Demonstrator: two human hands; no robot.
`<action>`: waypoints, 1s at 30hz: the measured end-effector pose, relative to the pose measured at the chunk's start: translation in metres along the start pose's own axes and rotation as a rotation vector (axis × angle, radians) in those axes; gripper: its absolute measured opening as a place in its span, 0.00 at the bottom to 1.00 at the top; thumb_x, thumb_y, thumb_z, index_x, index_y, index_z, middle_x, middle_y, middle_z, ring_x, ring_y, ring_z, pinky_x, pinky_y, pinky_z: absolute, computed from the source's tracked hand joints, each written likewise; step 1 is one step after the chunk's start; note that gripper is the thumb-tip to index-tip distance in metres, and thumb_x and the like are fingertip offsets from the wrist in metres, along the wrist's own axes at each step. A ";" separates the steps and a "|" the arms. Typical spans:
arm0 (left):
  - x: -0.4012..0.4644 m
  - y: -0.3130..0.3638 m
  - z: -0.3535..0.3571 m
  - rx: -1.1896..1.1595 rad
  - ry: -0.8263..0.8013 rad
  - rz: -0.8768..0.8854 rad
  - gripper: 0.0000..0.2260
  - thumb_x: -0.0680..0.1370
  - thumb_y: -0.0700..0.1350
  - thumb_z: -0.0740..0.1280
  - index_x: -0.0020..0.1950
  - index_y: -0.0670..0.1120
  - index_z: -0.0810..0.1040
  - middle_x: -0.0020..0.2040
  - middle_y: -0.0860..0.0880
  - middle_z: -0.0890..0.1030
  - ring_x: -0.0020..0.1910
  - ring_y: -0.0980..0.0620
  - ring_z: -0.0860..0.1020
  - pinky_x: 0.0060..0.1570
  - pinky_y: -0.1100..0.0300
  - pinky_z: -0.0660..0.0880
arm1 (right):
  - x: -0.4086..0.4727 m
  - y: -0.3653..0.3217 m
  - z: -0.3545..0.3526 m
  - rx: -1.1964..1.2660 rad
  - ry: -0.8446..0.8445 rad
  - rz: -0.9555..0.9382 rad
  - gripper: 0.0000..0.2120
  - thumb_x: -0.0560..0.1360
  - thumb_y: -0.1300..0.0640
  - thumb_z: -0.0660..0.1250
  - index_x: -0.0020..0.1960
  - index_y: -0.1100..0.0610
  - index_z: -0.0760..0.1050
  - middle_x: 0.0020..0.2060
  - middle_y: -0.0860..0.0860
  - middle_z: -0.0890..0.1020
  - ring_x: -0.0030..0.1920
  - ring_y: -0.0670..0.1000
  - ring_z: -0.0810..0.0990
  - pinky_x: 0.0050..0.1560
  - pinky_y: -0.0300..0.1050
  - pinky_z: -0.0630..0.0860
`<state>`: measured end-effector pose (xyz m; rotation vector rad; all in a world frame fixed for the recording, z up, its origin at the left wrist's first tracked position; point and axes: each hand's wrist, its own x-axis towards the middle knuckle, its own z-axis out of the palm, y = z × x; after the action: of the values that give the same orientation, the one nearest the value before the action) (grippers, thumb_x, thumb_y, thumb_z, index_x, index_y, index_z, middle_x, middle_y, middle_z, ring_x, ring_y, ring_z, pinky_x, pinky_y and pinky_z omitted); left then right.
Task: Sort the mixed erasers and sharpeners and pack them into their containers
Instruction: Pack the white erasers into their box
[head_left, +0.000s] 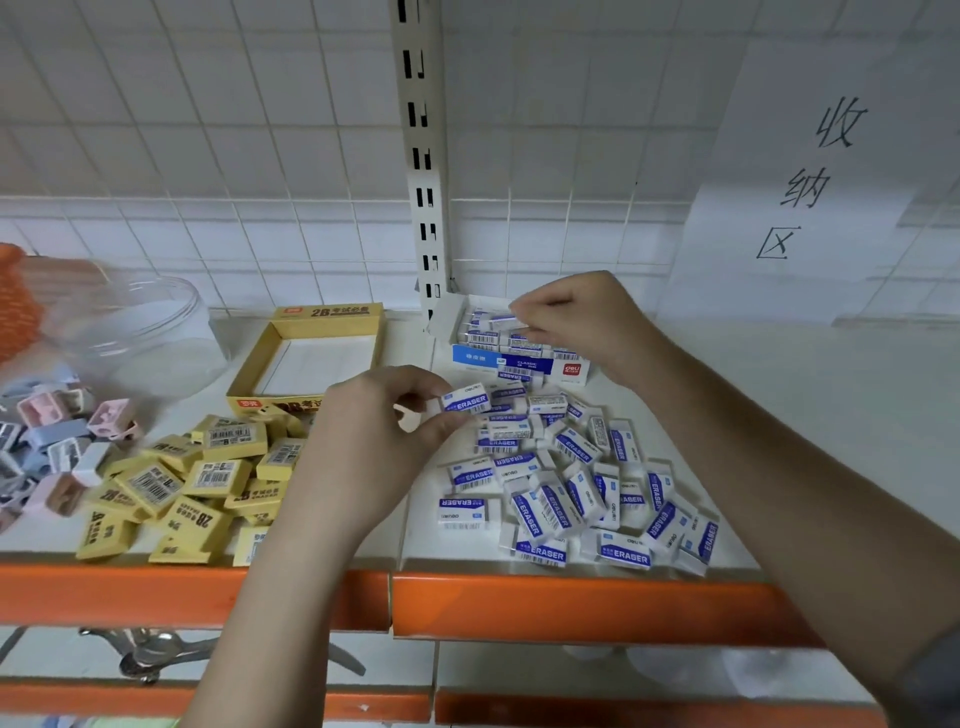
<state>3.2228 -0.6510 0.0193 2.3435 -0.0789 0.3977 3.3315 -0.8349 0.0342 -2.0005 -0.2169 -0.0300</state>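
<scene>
My left hand pinches a white eraser with a blue ERASER sleeve above the pile of white-and-blue erasers. My right hand reaches into the white-and-blue eraser box, its fingertips pinching an eraser among the packed ones. To the left, an open yellow box stands with nothing in it, and a heap of yellow 2B erasers lies in front of it. Pastel sharpeners are piled at the far left.
A clear plastic jar lies on its side at the back left beside something orange. The shelf has an orange front edge, a white upright post behind the boxes, and a paper sign on the right wall.
</scene>
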 end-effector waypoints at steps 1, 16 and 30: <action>-0.001 -0.001 -0.001 -0.008 0.005 0.001 0.05 0.70 0.51 0.73 0.43 0.55 0.79 0.38 0.61 0.77 0.42 0.67 0.75 0.37 0.78 0.67 | 0.007 0.002 0.004 -0.029 -0.020 0.016 0.06 0.73 0.61 0.70 0.40 0.53 0.82 0.41 0.49 0.84 0.43 0.47 0.84 0.54 0.49 0.80; -0.004 -0.019 -0.007 -0.053 -0.012 -0.016 0.06 0.70 0.49 0.74 0.42 0.57 0.78 0.38 0.60 0.78 0.45 0.69 0.73 0.38 0.79 0.66 | 0.033 0.011 0.030 -0.429 -0.096 -0.064 0.07 0.71 0.58 0.72 0.48 0.59 0.84 0.45 0.53 0.85 0.38 0.42 0.76 0.31 0.23 0.67; -0.001 -0.024 -0.008 -0.011 -0.019 0.021 0.06 0.70 0.48 0.74 0.43 0.55 0.80 0.38 0.62 0.77 0.46 0.69 0.72 0.39 0.79 0.66 | 0.037 0.001 0.022 -0.927 -0.341 -0.268 0.11 0.78 0.60 0.63 0.58 0.55 0.80 0.52 0.51 0.83 0.48 0.49 0.78 0.45 0.40 0.70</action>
<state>3.2242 -0.6279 0.0082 2.3373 -0.1145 0.3845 3.3666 -0.8103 0.0289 -2.8756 -0.8048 0.0509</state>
